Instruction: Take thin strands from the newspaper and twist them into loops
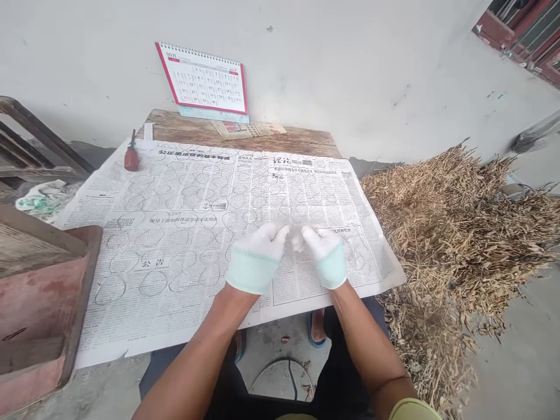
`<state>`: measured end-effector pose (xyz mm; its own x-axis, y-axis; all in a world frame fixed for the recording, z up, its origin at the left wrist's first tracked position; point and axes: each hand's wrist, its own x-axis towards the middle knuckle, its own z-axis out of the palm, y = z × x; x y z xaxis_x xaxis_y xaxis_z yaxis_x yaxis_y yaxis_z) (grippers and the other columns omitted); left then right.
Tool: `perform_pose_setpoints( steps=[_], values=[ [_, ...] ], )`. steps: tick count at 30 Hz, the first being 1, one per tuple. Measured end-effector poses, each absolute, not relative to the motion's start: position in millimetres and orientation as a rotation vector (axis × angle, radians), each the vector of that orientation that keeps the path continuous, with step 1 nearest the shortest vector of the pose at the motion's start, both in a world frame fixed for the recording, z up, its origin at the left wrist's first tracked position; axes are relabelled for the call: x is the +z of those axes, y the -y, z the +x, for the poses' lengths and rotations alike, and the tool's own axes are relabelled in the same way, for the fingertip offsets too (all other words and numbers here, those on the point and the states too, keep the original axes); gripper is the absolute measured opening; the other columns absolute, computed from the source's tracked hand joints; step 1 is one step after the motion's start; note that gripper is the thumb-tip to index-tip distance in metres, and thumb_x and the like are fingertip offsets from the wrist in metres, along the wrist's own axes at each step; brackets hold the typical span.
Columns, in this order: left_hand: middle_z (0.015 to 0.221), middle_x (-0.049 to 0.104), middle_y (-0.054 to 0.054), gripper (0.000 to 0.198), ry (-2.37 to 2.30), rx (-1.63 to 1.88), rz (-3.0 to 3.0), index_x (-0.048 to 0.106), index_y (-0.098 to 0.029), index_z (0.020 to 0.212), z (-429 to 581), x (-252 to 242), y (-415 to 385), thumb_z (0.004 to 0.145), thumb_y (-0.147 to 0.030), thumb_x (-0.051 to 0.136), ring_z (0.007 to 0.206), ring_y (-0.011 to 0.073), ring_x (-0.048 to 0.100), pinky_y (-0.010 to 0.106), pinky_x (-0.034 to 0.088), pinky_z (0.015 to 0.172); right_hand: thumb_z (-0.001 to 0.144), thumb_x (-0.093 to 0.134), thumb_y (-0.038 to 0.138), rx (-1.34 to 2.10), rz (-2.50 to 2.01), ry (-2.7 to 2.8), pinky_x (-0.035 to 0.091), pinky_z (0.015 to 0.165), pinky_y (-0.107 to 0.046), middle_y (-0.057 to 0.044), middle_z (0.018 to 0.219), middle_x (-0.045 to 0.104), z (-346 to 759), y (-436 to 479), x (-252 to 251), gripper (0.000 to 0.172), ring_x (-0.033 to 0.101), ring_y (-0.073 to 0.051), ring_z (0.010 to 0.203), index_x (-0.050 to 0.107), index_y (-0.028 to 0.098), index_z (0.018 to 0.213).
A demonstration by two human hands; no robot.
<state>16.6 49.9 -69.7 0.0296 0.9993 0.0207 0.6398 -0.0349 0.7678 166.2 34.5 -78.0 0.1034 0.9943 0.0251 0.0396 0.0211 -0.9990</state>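
My left hand [258, 254] and my right hand [326, 254] wear white gloves with pale green cuffs. They hover close together over a large printed newspaper [175, 245], fingers bunched and tips pointing at each other. A pale blur between the fingertips is too unclear to identify, and no held object shows. The newspaper lies spread over a wooden table [280, 140], overhanging its near edge. A red-handled screwdriver [131, 154] lies at the paper's far left corner.
A wall calendar [202, 79] leans against the wall behind a folded paper [247, 129]. A heap of dried plant stalks [450, 233] lies on the concrete floor at right. A red-painted wooden crate [39, 291] stands at left, beside a white plastic bag [44, 198].
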Motion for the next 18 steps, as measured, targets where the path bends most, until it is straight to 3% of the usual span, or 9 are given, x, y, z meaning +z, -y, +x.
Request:
perform_pose_setpoints(
  steps=[4, 11, 15, 18],
  values=[
    [0.065, 0.064, -0.003, 0.033, -1.659, 0.800, 1.681, 0.072, -0.026, 0.080, 12, -62, -50, 0.099, -0.044, 0.051, 0.058, 0.0148, 0.057, 0.027, 0.040, 0.057, 0.104, 0.055, 0.050, 1.143, -1.166, 1.269, 0.057, 0.075, -0.034, -0.006, 0.087, 0.078, 176, -33, -76, 0.043, 0.071, -0.017, 0.074, 0.077, 0.021, 0.081],
    [0.058, 0.050, -0.004, 0.036, -1.796, 0.908, 1.660, 0.060, -0.023, 0.067, 14, -61, -50, 0.097, -0.042, 0.055, 0.053, 0.0121, 0.044, 0.027, 0.033, 0.054, 0.092, 0.068, 0.033, 1.283, -1.298, 1.234, 0.060, 0.071, -0.033, -0.003, 0.080, 0.079, 176, -33, -83, 0.018, 0.073, -0.017, 0.071, 0.081, 0.020, 0.090],
    [0.062, 0.057, -0.004, 0.033, -1.804, 0.857, 1.631, 0.066, -0.023, 0.070, 16, -57, -49, 0.096, -0.040, 0.056, 0.057, 0.0131, 0.050, 0.027, 0.037, 0.057, 0.090, 0.067, 0.032, 1.248, -1.269, 1.186, 0.060, 0.071, -0.031, -0.002, 0.079, 0.078, 166, -32, -86, 0.019, 0.072, -0.016, 0.071, 0.081, 0.021, 0.089],
    [0.070, 0.068, -0.003, 0.029, -1.756, 0.854, 1.610, 0.075, -0.026, 0.078, 17, -55, -49, 0.095, -0.042, 0.058, 0.065, 0.0152, 0.059, 0.028, 0.042, 0.063, 0.090, 0.063, 0.028, 1.216, -1.293, 1.201, 0.059, 0.071, -0.030, -0.001, 0.073, 0.075, 162, -30, -81, 0.021, 0.070, -0.015, 0.069, 0.077, 0.022, 0.075]
  ],
)
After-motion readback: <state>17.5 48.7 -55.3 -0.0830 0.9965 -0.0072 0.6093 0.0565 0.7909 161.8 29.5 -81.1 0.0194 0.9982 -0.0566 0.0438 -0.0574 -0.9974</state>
